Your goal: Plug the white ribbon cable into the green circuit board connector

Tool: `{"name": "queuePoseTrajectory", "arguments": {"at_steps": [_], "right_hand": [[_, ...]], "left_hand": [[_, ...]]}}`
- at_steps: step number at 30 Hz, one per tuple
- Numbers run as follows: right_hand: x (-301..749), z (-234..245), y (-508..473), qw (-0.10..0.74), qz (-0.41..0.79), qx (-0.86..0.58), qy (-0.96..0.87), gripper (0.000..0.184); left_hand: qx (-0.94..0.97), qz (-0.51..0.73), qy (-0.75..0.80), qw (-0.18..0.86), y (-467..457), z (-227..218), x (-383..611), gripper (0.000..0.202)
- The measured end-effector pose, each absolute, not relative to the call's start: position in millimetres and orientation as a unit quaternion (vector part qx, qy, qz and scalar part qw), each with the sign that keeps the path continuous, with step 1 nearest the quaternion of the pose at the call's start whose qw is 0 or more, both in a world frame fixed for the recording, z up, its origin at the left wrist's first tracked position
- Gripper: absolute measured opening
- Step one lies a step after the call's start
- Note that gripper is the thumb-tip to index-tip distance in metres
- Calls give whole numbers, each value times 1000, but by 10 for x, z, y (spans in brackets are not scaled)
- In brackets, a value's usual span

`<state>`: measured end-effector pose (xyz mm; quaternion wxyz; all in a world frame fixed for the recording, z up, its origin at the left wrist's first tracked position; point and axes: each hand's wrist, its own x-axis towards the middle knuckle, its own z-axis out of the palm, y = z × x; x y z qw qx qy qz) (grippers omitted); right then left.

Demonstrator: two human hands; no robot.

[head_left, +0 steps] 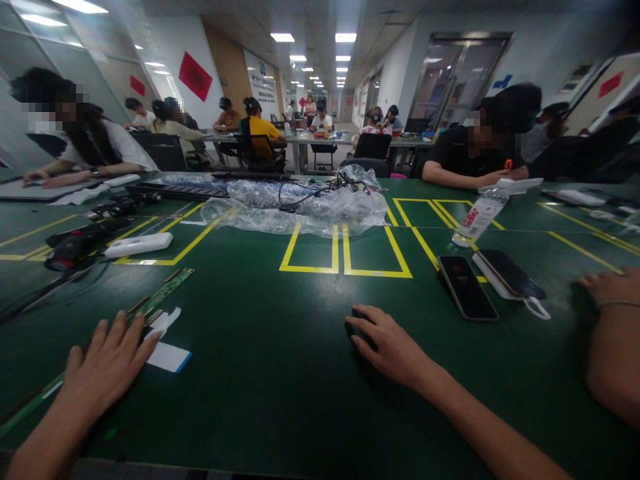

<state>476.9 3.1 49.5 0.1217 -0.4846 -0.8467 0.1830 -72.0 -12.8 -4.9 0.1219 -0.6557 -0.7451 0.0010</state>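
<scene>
My left hand (pixel 107 363) lies flat with fingers spread over a long, thin green circuit board (pixel 167 288), which shows beyond the fingertips and again left of the wrist. Beside the thumb is a white flat ribbon cable (pixel 170 357) with a blue end; its upper part curls up near the fingers. The palm hides the middle of the board. My right hand (pixel 387 337) rests on the green tabletop (pixel 260 373), fingers stretched and slightly apart, holding nothing. Farther right of it lie a dark phone (pixel 467 288) and a second phone (pixel 510 273) over a white object.
Clear plastic wrap (pixel 300 207) with black cables lies across the table's middle. A plastic bottle (pixel 477 217) stands behind the phones. At left are a white device (pixel 139 245) and black gear (pixel 80 247). Another person's arm (pixel 617 333) rests at right; people sit opposite.
</scene>
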Motion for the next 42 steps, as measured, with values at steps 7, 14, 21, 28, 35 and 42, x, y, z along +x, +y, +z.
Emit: {"name": "queuePoseTrajectory", "arguments": {"at_steps": [7,14,21,28,35,42], "right_hand": [[4760,472,52,123,183,-491,-843,46],[4744,361,89,130,133,-489,-852,50],[4751,342,86,89,81,-496,-860,52],[4734,331,89,90,78,-505,-855,55],[4749,318,95,82,86,-509,-853,56],[4747,305,104,83,96,-509,-851,56]], "left_hand": [[-784,-26,-621,11,131,43,448,58],[-906,-20,-422,7,260,214,2001,55],[-928,-73,-366,-13,487,220,2434,53],[-929,-94,-356,-37,506,188,2369,53],[-922,-106,-371,-30,471,181,2401,52],[-918,-94,-385,-31,461,228,2381,46]]}}
